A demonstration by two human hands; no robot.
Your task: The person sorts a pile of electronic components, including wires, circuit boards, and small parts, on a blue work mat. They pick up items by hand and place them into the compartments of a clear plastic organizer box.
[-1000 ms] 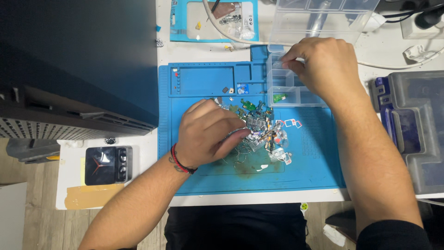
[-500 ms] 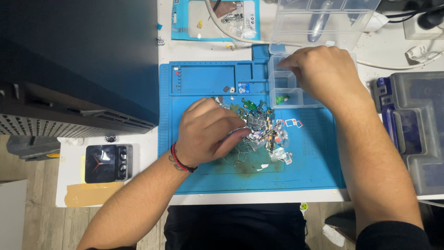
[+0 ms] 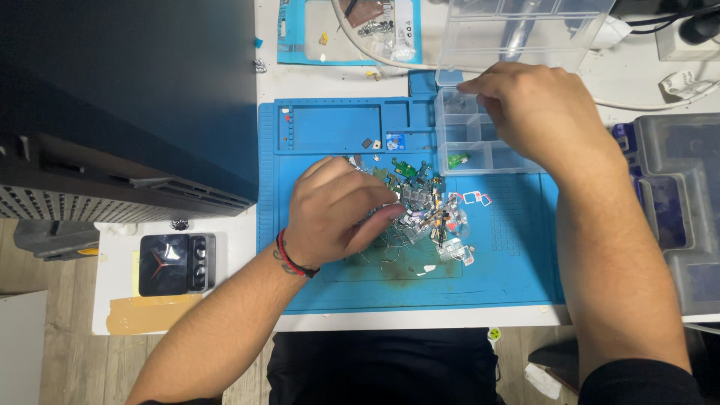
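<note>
With my left hand (image 3: 339, 212) pinched narrow into the heap of small parts (image 3: 429, 217) just under its fingertips, and my right hand's (image 3: 536, 112) grip hidden over the clear compartment box (image 3: 471, 135), a careless sweep could scatter pieces off the blue mat (image 3: 330, 135).

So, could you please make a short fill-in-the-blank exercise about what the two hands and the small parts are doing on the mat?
1. The left hand rests on a pile of small parts lying on a ____ mat.
2. The right hand is over a clear compartment ____.
3. The left wrist wears a ____ and black band.

Missing words: blue; box; red
</note>
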